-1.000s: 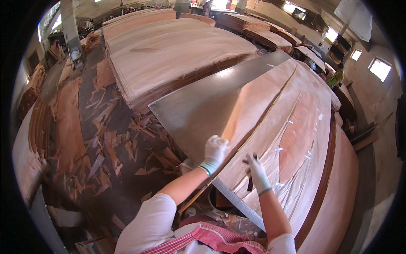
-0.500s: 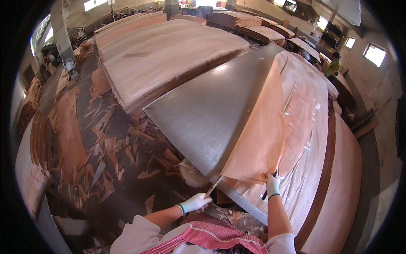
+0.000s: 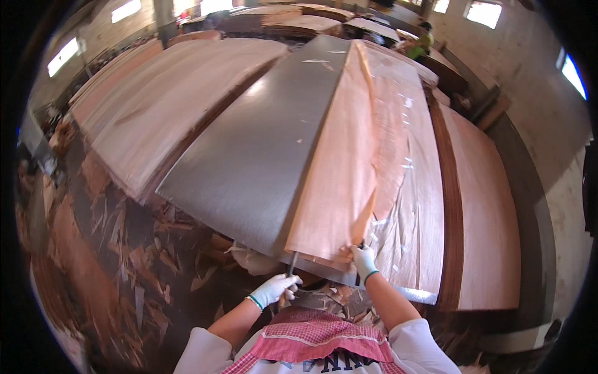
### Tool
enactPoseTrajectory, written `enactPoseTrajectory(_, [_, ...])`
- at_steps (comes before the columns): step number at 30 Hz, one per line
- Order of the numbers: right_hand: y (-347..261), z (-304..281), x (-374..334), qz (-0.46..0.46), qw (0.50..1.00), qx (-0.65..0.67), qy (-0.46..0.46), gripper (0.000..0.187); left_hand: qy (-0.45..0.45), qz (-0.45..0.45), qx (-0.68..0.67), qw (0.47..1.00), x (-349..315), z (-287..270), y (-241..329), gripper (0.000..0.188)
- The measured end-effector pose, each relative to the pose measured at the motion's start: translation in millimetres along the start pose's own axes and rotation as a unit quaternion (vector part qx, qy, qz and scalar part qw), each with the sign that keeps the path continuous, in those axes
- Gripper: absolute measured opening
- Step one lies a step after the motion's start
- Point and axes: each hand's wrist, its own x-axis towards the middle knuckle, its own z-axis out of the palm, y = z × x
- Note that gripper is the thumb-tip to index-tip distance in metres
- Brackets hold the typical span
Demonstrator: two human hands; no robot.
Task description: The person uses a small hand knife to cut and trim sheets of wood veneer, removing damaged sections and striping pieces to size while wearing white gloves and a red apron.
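A thin orange wood veneer sheet [image 3: 333, 199] lies lengthwise over the grey metal-topped table [image 3: 249, 156] and the paler veneer on its right. My right hand [image 3: 365, 262], in a white glove, is closed at the sheet's near right corner, pinching its raised edge. A small dark piece, perhaps a tool's handle, shows at those fingers. My gloved left hand [image 3: 277, 291] is closed round a thin stick-like tool [image 3: 293, 264], whose far end meets the sheet's near left corner. Beneath the orange sheet, the wrinkled pale veneer [image 3: 411, 243] carries several small white tape pieces.
A large veneer stack [image 3: 180, 93] stands left of the table, and another stack [image 3: 486, 230] on the right. Torn veneer scraps [image 3: 124, 262] litter the floor at left. A person [image 3: 423, 42] in a yellow-green top is at the far right, by more stacks.
The view has turned right, so the table appears farther left. The orange sheet lies lower and flatter across the table. Both hands still grip, now nearer the middle of the picture.
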Motion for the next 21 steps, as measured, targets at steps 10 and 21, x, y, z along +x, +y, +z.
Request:
enactPoseTrajectory(10, [-103.6, 39.8, -50.5, -0.100, 0.892, -0.404, -0.179, 0.050, 0.106, 0.149, 0.014, 0.983, -8.2, -20.2, 49.7, 0.016])
enactPoseTrajectory(21, [-119.4, 51.7, -93.0, -0.116, 0.985, -0.116, 0.061, 0.039, 0.183, 0.225, 0.202, 0.936, -1.0, 171.6, 1.4, 0.021])
